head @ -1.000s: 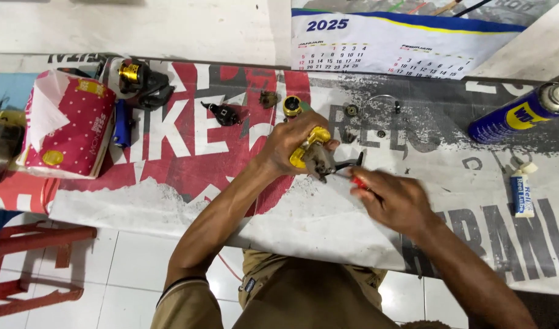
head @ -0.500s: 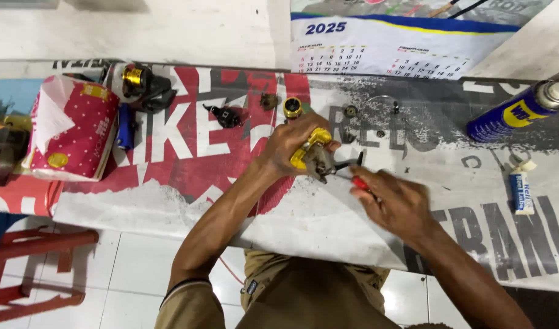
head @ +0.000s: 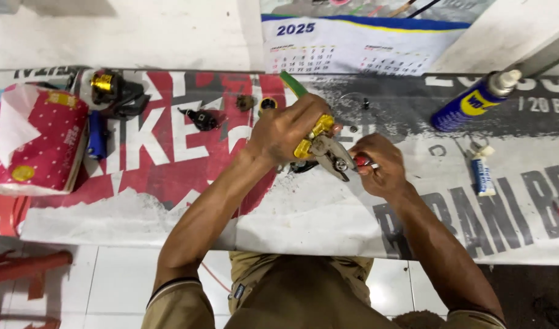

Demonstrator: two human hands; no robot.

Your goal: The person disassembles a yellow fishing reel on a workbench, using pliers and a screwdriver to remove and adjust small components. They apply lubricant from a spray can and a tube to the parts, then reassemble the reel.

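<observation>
A red tissue pack with small white dots and a yellow round mark lies at the far left of the tabletop, a white sheet poking out of its top. A printed banner in red, white and grey-black with large block lettering covers the tabletop. A wall calendar hangs behind it, white with a blue band along its top edge. A blue spray can with a yellow label and white cap lies tilted at the upper right. Below it lies a small white tube with a blue label.
</observation>
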